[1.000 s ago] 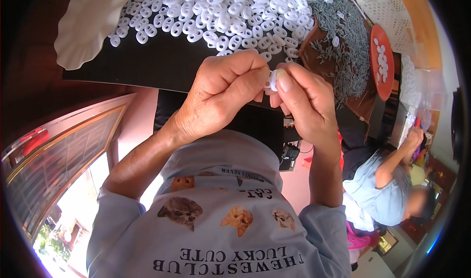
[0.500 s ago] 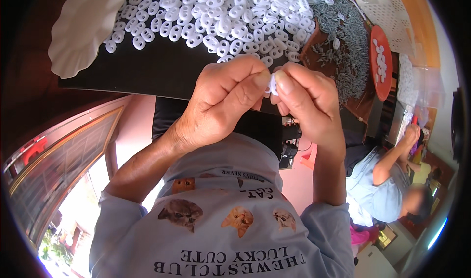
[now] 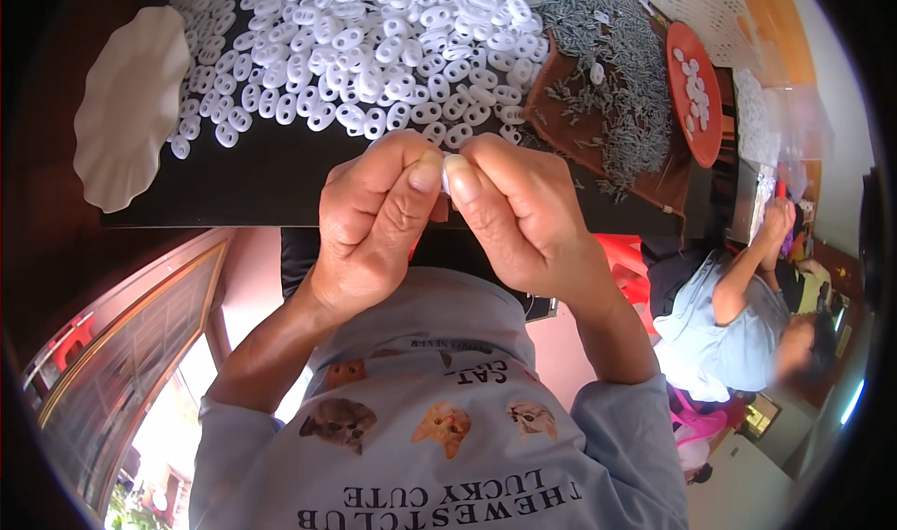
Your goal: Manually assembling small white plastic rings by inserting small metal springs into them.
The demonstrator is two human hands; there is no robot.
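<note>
Fingers (image 3: 425, 170) of both hands pinch 1 small white piece (image 3: 447, 167) above a black tabletop (image 3: 243, 179) heaped with white oval rings (image 3: 374, 44).

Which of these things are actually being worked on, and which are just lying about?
In use:
left hand and right hand, pinching one small white piece
heap of white oval pieces
pile of small grey pins

Lying about:
white scalloped plate
red dish with a few white pieces

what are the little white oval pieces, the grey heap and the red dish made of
White oval pieces: likely moulded plastic, smooth with a slight sheen. Grey heap: thin pins or screws, probably metal, dull grey. Red dish: looks like plastic, flat even colour.
</note>
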